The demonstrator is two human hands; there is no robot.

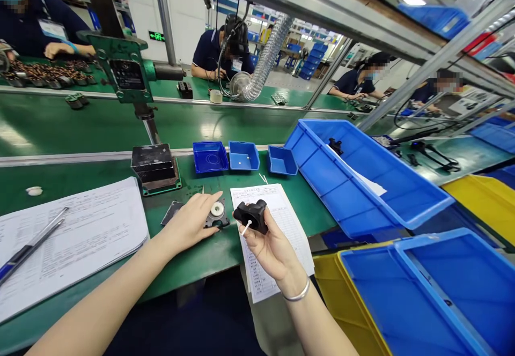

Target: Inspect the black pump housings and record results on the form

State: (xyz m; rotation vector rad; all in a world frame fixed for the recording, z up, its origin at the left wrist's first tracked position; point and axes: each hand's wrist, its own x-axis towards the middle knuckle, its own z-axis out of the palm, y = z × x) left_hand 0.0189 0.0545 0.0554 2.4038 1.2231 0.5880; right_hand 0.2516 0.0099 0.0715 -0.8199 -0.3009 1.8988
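Observation:
My right hand [277, 249] holds a black plastic housing [253, 214] above a printed sheet. A thin white swab stick [246, 228] is pinched in the same hand, its upper end at the opening of the housing. On the green bench, my left hand [193, 219] spans a grey metal plate part [222, 221] with a white round centre [218, 209]; thumb and forefinger lie along its opposite edges. A dark flat block [171, 213] is partly hidden behind the left hand.
A press [155, 165] stands behind the left hand. Small blue trays [210, 157] line the back; large blue bins [362, 200] stand at the right. Papers [72, 238] with pens [32, 246] lie left, a form [281, 211] under the right hand. Several co-workers sit opposite.

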